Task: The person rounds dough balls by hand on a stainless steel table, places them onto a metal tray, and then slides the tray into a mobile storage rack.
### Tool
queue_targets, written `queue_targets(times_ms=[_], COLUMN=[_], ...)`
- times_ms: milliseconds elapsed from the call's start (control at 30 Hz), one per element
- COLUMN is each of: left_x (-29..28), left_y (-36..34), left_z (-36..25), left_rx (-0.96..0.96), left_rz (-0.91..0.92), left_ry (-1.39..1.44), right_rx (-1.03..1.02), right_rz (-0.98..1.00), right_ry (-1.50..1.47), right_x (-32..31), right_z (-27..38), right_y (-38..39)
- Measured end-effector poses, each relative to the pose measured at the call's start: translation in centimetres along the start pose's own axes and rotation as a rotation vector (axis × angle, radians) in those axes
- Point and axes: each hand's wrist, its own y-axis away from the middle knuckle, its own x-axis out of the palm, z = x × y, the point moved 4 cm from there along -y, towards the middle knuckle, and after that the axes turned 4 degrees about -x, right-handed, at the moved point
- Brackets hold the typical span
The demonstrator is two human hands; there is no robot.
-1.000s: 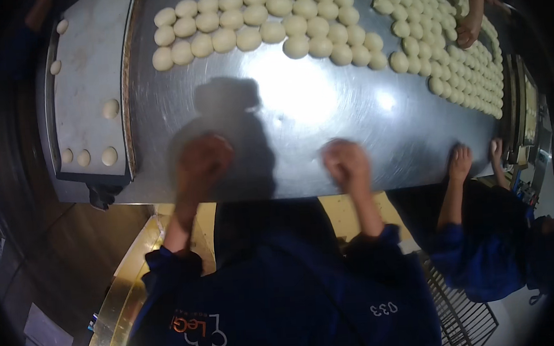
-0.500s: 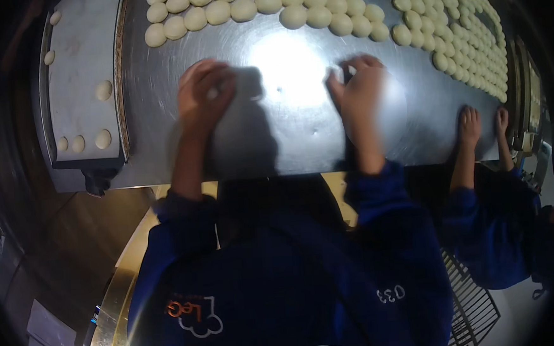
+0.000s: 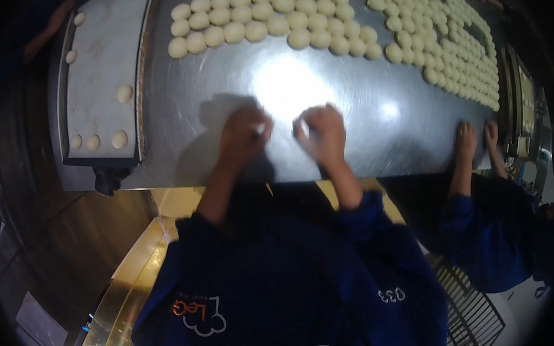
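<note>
1. One long steel counter [image 3: 361,104] fills the upper half of the view, shiny, with a bright glare patch just beyond the hands.
2. Many pale dough balls [image 3: 267,12] lie in tidy rows along the counter's far edge and sweep on toward the right.
3. A flat conveyor belt [image 3: 100,76] adjoins the counter's left end and carries a few scattered dough rounds [image 3: 119,139].
4. Another person's hands [image 3: 475,139] press on the counter at the right, well apart from the wearer's own.
5. The left hand [image 3: 244,135] rests on the counter near its front edge, fingers curled down over a small pale dough piece [image 3: 261,129] that peeps out at its inner side.
6. The right hand [image 3: 320,132] sits just beside it, cupped likewise over a second dough bit [image 3: 302,128], barely visible.
</note>
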Motion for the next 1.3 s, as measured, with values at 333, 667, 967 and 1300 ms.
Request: queue_targets(times_ms=[333,667,967,1300], left_x=[-0.4,-2.4,-3.9,-2.0], left_y=[-3.4,-2.6,1.1,-0.6], left_z=[0.3,0.3,-3.9,-1.2], left_rx=[0.019,0.076,-0.025,-0.249], left_rz=[-0.170,-0.183,-0.185,0.079], left_ry=[-0.011,-0.082,0.022,-0.186], right_rx=[0.079,0.003,0.027,0.061], right_rz=[-0.185,-0.381,-0.217,0.122], right_ry=[0.045,0.121,-0.049,-0.117], right_x=[-2.0,-4.8,-6.3,-6.1], right_z=[-2.1,-4.4,-2.1,-5.9], right_y=[-3.1,-1.5,2.6,0.9])
